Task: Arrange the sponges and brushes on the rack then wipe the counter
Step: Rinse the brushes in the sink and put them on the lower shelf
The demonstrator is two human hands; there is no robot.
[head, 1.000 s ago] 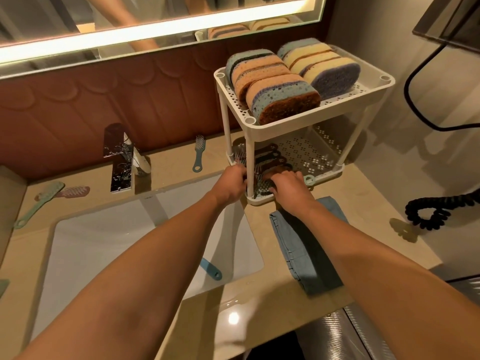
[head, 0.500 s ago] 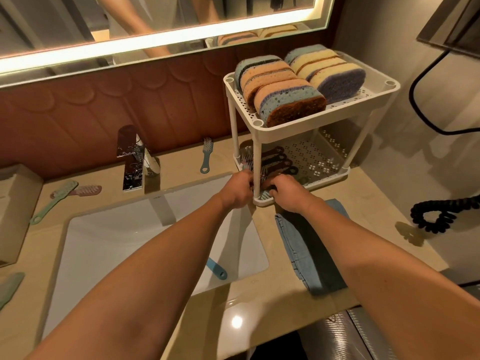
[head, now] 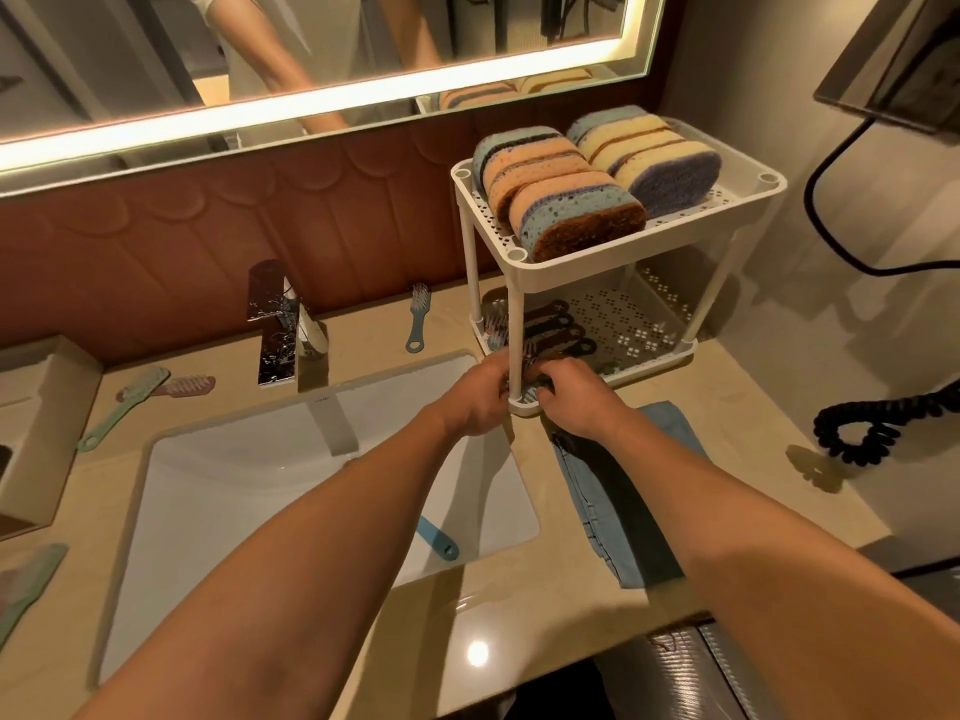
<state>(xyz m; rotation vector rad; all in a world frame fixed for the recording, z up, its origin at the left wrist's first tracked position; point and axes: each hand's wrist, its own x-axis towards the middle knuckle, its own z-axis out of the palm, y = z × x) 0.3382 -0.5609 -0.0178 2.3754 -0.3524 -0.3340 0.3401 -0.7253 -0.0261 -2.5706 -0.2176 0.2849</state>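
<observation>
White perforated two-tier plastic rack, one o'clock of the white rectangular basin: layered oval sponges fill the upper tier, and dark-handled brushes line the lower. At its six-o'clock corner the right hand grasps a teal-bristled brush. The left hand curls beside the post, its grasp indiscernible.

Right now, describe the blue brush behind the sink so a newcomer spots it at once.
Find the chrome faucet behind the white sink, then look right toward the two-tier rack. The blue brush lies alone on the counter between them, bristles toward the wall. The other blue handle lies inside the sink, and the green brush lies left of the faucet.
</observation>
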